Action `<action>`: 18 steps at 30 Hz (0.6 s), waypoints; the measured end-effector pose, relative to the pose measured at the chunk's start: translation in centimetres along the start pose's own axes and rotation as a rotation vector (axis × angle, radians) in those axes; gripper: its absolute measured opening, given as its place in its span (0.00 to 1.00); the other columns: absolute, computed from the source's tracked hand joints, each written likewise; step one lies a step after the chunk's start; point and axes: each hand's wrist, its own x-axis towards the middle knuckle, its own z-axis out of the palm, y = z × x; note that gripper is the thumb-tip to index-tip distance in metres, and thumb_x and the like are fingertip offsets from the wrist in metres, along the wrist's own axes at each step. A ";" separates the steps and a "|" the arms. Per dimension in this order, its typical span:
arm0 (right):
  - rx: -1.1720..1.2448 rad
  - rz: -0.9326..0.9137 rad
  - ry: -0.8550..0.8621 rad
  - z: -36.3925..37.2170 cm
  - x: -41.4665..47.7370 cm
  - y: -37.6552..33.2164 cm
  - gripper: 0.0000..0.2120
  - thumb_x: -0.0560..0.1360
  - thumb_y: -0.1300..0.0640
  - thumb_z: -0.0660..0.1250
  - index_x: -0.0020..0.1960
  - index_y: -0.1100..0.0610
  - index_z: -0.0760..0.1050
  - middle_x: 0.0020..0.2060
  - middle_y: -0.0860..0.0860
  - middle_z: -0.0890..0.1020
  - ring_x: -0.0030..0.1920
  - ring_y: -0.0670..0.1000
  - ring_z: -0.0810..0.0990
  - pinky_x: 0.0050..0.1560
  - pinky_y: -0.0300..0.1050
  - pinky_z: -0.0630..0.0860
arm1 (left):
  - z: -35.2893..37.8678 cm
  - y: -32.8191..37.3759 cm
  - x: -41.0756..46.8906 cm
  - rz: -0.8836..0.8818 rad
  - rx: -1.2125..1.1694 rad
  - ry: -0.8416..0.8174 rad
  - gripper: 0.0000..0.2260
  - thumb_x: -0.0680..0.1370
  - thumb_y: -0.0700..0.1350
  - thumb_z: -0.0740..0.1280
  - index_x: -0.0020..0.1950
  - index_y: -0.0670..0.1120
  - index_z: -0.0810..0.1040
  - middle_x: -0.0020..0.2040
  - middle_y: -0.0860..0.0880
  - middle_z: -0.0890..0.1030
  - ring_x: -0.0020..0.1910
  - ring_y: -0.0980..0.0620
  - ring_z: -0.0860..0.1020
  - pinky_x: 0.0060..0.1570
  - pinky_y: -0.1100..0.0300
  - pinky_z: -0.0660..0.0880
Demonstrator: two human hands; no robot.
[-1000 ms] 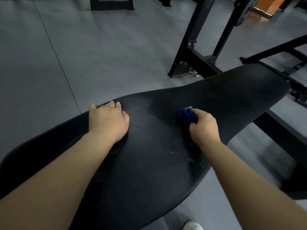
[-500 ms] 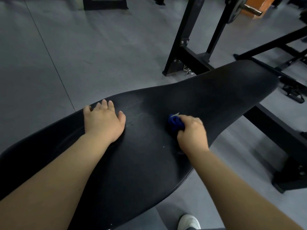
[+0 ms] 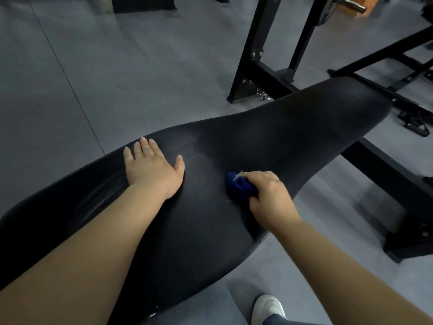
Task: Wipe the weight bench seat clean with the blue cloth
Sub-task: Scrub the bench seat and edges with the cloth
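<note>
– Blue cloth (image 3: 239, 187): where does it sit?
– Bunched up on the weight bench seat (image 3: 293, 141), close to the pad's near edge and roughly midway along it. The right hand (image 3: 269, 198) grips it, fingers curled over the wad, knuckles up, pressing it onto the black surface. Only the cloth's left part shows past the fingers, with a pale tag or thread at its top.
– And the other hand?
– The left hand (image 3: 152, 171) lies flat on the seat, palm down, fingers straight and close together, thumb spread toward the cloth. It holds nothing. The two hands are apart, with bare pad between them.
– What does the seat look like?
– Black and long, broad at the near left and narrowing toward the far right. Faint pale smears show just beyond the left thumb.
– Anything around it?
– A grey floor (image 3: 117, 78) with a thin seam line. A black steel rack (image 3: 254, 55) stands behind the seat, with small metal clips (image 3: 263, 96) at its foot. A barbell end (image 3: 349, 4) pokes in at the top right. One white shoe (image 3: 268, 306) shows on the floor below the right forearm.
</note>
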 end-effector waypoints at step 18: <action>-0.012 0.221 0.107 -2.3 -0.9 1.8 0.24 0.66 0.71 0.60 0.58 0.55 0.79 0.49 0.52 0.81 0.54 0.55 0.72 0.50 0.38 0.63 | -0.7 1.2 -12.1 0.538 -0.234 0.211 0.23 0.77 0.57 0.49 0.63 0.53 0.76 0.66 0.52 0.75 0.63 0.53 0.72 0.70 0.48 0.54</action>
